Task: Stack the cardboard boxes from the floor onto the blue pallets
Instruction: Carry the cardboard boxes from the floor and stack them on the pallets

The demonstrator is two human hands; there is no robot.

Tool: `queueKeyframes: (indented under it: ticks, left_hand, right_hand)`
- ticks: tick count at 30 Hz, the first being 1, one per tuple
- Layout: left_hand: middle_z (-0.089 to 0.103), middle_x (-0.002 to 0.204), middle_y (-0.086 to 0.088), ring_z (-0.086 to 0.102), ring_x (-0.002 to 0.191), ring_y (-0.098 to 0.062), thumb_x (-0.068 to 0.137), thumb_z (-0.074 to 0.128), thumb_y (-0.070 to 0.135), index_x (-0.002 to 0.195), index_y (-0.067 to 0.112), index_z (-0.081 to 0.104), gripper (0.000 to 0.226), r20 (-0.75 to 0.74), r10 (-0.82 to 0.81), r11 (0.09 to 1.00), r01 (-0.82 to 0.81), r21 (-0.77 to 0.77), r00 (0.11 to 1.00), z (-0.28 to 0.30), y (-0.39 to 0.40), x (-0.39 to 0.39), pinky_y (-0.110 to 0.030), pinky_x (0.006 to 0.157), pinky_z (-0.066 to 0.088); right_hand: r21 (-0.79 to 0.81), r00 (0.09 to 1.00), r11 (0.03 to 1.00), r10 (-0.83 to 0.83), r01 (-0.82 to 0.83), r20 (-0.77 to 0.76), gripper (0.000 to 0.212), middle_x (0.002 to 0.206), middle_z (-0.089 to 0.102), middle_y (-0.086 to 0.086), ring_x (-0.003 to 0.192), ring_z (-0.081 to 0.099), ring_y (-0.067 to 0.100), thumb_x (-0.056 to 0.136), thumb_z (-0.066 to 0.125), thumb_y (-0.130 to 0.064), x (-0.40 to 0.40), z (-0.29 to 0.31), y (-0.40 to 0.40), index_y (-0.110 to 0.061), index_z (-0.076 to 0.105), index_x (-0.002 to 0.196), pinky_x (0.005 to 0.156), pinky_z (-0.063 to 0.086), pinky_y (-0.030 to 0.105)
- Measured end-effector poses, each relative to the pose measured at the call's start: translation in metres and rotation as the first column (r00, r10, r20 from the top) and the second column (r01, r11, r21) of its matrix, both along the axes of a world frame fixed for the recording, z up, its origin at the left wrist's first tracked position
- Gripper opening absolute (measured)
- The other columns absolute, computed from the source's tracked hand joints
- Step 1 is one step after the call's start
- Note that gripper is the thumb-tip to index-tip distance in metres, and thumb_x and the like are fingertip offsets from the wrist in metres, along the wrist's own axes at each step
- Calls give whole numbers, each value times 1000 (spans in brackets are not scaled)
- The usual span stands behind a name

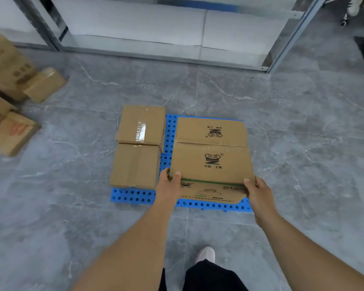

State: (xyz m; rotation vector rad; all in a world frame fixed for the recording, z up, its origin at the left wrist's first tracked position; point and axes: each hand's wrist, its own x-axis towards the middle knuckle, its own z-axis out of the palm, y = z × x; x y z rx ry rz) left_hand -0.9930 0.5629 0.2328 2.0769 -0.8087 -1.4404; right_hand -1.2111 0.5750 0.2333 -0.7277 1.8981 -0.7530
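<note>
A large printed cardboard box point(211, 152) lies over the right half of the blue pallets point(132, 195) on the grey floor. My left hand point(169, 182) grips its near left corner and my right hand point(259, 191) grips its near right corner. Two smaller plain boxes occupy the pallets' left side: a taped one point(142, 123) at the back and another point(136, 164) in front of it. A strip of blue pallet shows between them and the large box.
Several more cardboard boxes point(11, 76) are piled on the floor at the far left, one with red print point(14, 132). A metal-framed glass partition point(156, 53) runs along the back. My foot point(206, 254) stands just behind the pallets.
</note>
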Motion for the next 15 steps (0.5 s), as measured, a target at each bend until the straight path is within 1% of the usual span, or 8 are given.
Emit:
queueKeyframes:
  ticks: [1,3,5,7,9,12,13,15]
  left_hand:
    - [54,102,2,49,75,-7,94,43,36,137,19,36,47,-1,9,1000,-9,5,1000,-7,-1,-1,-24,60,36]
    - [55,99,1,50,76,-10,93,44,35,133,17,40,44,-11,26,1000,-26,5,1000,-21,-3,-2,-27,65,37]
    - [55,96,3,51,78,-10,93,44,34,132,18,42,42,-3,37,999,-37,13,999,-37,-5,-2,-27,67,37]
    - [53,90,8,48,75,-4,93,43,34,132,21,42,41,15,34,999,-35,27,999,-55,-8,2,-25,61,36]
    - [52,86,10,49,74,-5,94,42,34,129,22,45,37,33,30,999,-31,32,999,-75,-11,8,-24,59,36]
    - [55,89,7,47,72,-5,94,42,35,118,25,49,27,58,35,999,-38,38,998,-114,-15,22,-24,59,36]
    - [55,91,8,46,72,-4,94,42,36,122,25,49,31,64,36,999,-38,35,997,-129,-18,27,-24,59,35]
    - [56,95,9,48,74,-7,95,41,37,131,25,45,39,66,28,999,-30,28,997,-161,-22,34,-24,60,36]
  right_hand:
    - [-1,1000,1000,5,-5,2,17,98,61,0,85,58,14,96,46,-23,-1,-6,0,-17,55,109,66,43,28]
    - [0,1000,1000,6,-6,2,20,101,61,1,91,58,16,96,46,-23,-3,-20,-3,-16,55,113,73,42,28]
    - [-4,1000,1000,4,-4,4,17,99,61,-2,90,59,15,96,47,-23,-2,-35,-8,-20,54,111,70,43,26]
    - [-3,1000,1000,4,-4,5,13,95,61,-5,85,59,11,95,48,-22,1,-52,-14,-21,55,107,64,43,24]
    - [4,1000,1000,29,-28,-2,15,94,61,-2,82,58,12,95,48,-22,6,-74,-21,-18,56,106,63,43,25]
    - [-1,998,998,61,-61,-11,13,100,62,4,91,60,22,94,49,-23,19,-114,-30,-19,57,103,73,49,35]
    - [-10,998,998,65,-66,-18,12,102,62,5,94,59,25,93,49,-23,24,-130,-32,-20,56,102,79,48,39]
    - [-21,997,997,70,-71,-21,19,105,60,3,98,58,24,94,48,-25,32,-163,-36,-20,56,110,86,48,40]
